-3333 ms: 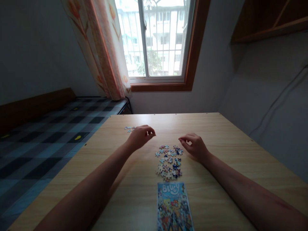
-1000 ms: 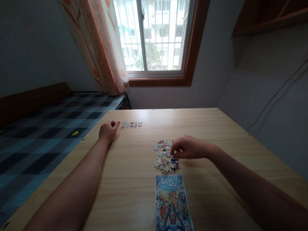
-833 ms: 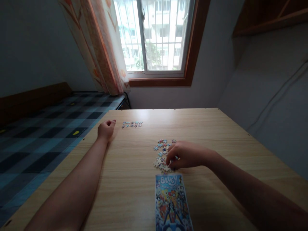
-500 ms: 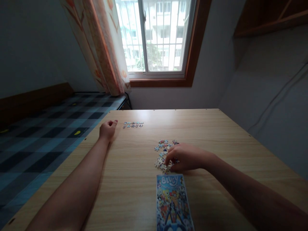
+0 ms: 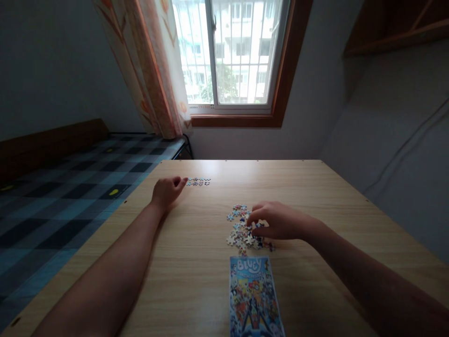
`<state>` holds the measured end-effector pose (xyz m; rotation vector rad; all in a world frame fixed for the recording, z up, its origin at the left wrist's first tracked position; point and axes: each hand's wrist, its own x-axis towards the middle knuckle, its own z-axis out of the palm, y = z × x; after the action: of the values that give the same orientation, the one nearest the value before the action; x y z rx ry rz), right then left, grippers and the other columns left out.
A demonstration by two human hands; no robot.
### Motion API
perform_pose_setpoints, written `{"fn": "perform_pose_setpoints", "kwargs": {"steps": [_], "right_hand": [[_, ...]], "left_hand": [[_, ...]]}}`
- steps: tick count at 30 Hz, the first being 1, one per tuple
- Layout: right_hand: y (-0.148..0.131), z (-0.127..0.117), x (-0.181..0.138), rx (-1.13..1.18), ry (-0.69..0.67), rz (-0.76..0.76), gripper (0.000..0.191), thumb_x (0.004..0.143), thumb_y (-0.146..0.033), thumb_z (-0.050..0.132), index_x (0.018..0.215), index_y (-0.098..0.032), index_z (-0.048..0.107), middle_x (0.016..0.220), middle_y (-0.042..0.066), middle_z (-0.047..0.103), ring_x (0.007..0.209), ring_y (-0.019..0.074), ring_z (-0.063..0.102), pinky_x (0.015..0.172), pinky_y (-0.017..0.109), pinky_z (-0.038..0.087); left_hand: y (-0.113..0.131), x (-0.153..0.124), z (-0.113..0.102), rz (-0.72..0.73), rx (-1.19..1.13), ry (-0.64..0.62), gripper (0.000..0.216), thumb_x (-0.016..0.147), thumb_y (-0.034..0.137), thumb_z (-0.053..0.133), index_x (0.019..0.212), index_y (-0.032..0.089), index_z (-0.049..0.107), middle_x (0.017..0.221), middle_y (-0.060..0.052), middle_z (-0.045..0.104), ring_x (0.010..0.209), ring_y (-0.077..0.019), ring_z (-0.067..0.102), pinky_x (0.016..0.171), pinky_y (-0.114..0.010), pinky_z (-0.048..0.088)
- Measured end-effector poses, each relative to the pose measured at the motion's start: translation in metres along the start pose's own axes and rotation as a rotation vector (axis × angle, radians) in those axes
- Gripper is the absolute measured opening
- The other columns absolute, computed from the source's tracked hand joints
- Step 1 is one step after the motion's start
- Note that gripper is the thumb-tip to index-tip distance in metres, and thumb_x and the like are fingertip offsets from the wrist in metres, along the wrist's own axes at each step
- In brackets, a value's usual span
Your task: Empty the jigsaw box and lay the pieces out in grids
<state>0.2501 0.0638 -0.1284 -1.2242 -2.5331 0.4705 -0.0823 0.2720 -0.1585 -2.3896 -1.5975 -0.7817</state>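
Note:
My right hand [image 5: 277,221] hovers at the right side of a loose pile of jigsaw puzzle pieces [image 5: 242,234], thumb and fingers apart, with nothing visible between them. On the far left of the table, my left hand [image 5: 169,192] is closed, its thumb side at the left end of two short rows of puzzle pieces [image 5: 199,181]. Whatever its curled fingers may hold is hidden. Below the pile lies a puzzle box [image 5: 256,299] with "Bluey" printed on its colourful cover.
The wooden table [image 5: 196,281] carries all of this. A bed with a checked cover [image 5: 87,187] runs along its left side. Beyond the far edge are a window [image 5: 242,56] and a curtain [image 5: 150,70]; a cable [image 5: 403,145] hangs along the right wall.
My left hand has moved right, up to the rows, covering their left end. My right hand has lifted a little and drawn back to the right, uncovering more of the pile.

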Motion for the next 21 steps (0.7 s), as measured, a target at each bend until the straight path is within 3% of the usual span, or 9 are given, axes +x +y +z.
{"fn": "perform_pose_setpoints", "kwargs": {"steps": [3,8,12,18,21], "right_hand": [[-0.004,0.006,0.003,-0.04,0.055,-0.083,0.024,0.089,-0.026,0.068,0.112,-0.028,0.075,0.103,0.005,0.071,0.093,0.0173,0.061,0.081,0.03,0.045],[-0.003,0.01,0.006,-0.085,0.016,-0.107,0.016,0.089,-0.023,0.069,0.098,-0.03,0.079,0.091,0.003,0.07,0.084,0.0156,0.059,0.079,0.03,0.045],[0.003,0.007,0.004,-0.054,0.048,-0.059,0.012,0.087,-0.02,0.07,0.091,-0.026,0.079,0.092,0.004,0.071,0.086,0.0154,0.06,0.08,0.03,0.046],[0.011,0.017,0.005,-0.042,0.088,-0.058,0.02,0.089,-0.024,0.069,0.107,-0.027,0.077,0.096,0.005,0.071,0.089,0.0165,0.06,0.08,0.03,0.045],[0.011,0.022,0.006,-0.062,0.104,-0.034,0.017,0.089,-0.027,0.069,0.105,-0.026,0.077,0.094,0.005,0.071,0.088,0.0175,0.06,0.08,0.031,0.044]], "left_hand": [[0.02,-0.001,-0.002,0.157,0.026,-0.037,0.055,0.093,0.058,0.039,0.055,0.02,0.051,0.059,-0.004,0.058,0.058,-0.017,0.05,0.059,-0.03,0.028],[0.045,-0.003,0.002,0.335,0.036,-0.126,0.055,0.093,0.058,0.042,0.056,0.02,0.054,0.062,-0.005,0.06,0.058,-0.0169,0.05,0.057,-0.029,0.029],[0.047,-0.004,0.002,0.351,0.019,-0.136,0.054,0.093,0.056,0.043,0.055,0.02,0.053,0.06,-0.004,0.058,0.057,-0.0168,0.048,0.057,-0.03,0.028],[0.047,-0.004,0.002,0.341,0.01,-0.161,0.051,0.093,0.053,0.046,0.056,0.02,0.055,0.06,-0.004,0.057,0.057,-0.0169,0.048,0.057,-0.029,0.029],[0.049,-0.005,0.005,0.367,0.021,-0.162,0.051,0.093,0.053,0.046,0.056,0.02,0.055,0.062,-0.004,0.058,0.058,-0.0169,0.049,0.057,-0.029,0.03]]}}
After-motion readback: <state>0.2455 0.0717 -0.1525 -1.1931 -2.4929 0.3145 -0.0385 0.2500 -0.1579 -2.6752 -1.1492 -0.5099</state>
